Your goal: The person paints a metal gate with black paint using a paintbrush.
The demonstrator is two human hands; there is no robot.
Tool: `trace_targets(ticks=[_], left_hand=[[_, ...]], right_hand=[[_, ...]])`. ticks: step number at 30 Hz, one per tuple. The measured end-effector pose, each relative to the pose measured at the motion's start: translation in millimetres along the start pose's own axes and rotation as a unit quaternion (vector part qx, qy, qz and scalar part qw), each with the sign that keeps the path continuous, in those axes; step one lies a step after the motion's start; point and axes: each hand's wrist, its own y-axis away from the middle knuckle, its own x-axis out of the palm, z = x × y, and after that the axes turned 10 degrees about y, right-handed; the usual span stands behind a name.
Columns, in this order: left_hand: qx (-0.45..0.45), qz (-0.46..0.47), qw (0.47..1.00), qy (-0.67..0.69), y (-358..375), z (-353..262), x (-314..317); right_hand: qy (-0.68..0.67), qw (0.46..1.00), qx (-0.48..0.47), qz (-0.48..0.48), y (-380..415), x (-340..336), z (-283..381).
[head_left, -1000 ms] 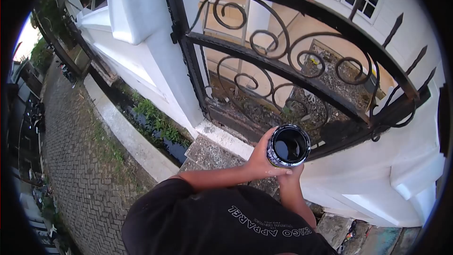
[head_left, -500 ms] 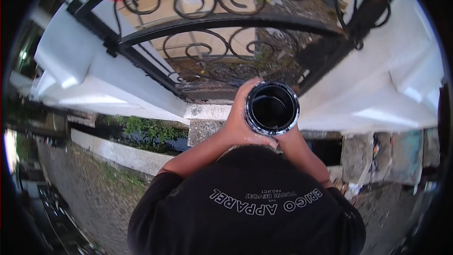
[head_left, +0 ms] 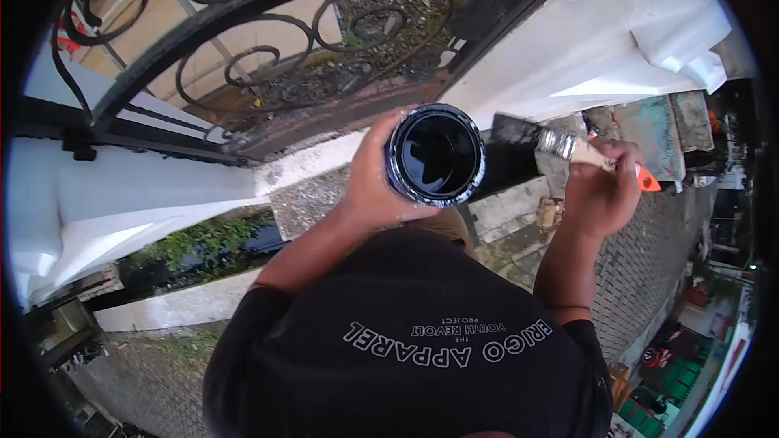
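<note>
My left hand (head_left: 372,174) is wrapped round the side of an open paint can (head_left: 394,164), held in front of my chest. Dark, glossy paint lies inside the can, and its rim is smeared with paint. Out to the right, my right hand (head_left: 604,191) grips a paintbrush (head_left: 596,154) by its pale handle with an orange end. The brush has a metal ferrule and dark bristles pointing left towards the can, apart from it. The can hides part of my left fingers.
Ahead stands a black wrought-iron gate (head_left: 292,2) with scrolls, between white walls (head_left: 560,57). A ditch with green plants (head_left: 203,243) runs at the left beside a concrete kerb (head_left: 178,302). Paving (head_left: 649,251) lies to the right.
My right hand has left the can and is now out to the right with a paintbrush in it. My left hand still holds the can. The view has turned to the right.
</note>
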Motion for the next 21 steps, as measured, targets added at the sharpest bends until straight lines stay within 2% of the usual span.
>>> trace_targets(ticks=[3,4,5,6,7,10,13,14,17,19,21], left_hand=[[-0.008,-0.051,0.998,-0.028,-5,-6,7],[0.024,-0.048,0.996,-0.069,-8,-6,8],[0.055,-0.045,0.991,-0.113,-11,-5,9],[0.094,-0.052,0.983,-0.151,-15,-6,11],[0.095,-0.064,0.981,-0.157,-16,-7,15],[0.123,-0.080,0.963,-0.228,-25,-9,24],[0.122,-0.087,0.956,-0.251,-35,-9,35],[0.124,-0.093,0.954,-0.257,-38,-8,39],[0.126,-0.104,0.949,-0.270,-45,-2,50],[0.128,-0.113,0.945,-0.279,-50,1,53],[0.111,-0.127,0.945,-0.279,-51,2,57]], right_hand=[[0.132,0.985,-0.041,0.104,0,22,16],[0.188,0.978,0.004,0.087,2,40,23],[0.186,0.978,0.005,0.095,-2,43,22],[0.245,0.955,0.037,0.162,-9,44,20],[0.301,0.923,0.065,0.229,-17,45,17],[0.287,0.921,0.009,0.264,-36,46,-1],[0.288,0.902,-0.001,0.321,-52,40,-9],[0.274,0.904,0.019,0.329,-57,38,-14],[0.277,0.896,-0.009,0.348,-66,32,-37],[0.268,0.900,0.004,0.342,-74,24,-35],[0.234,0.932,0.052,0.273,-80,13,-33]])
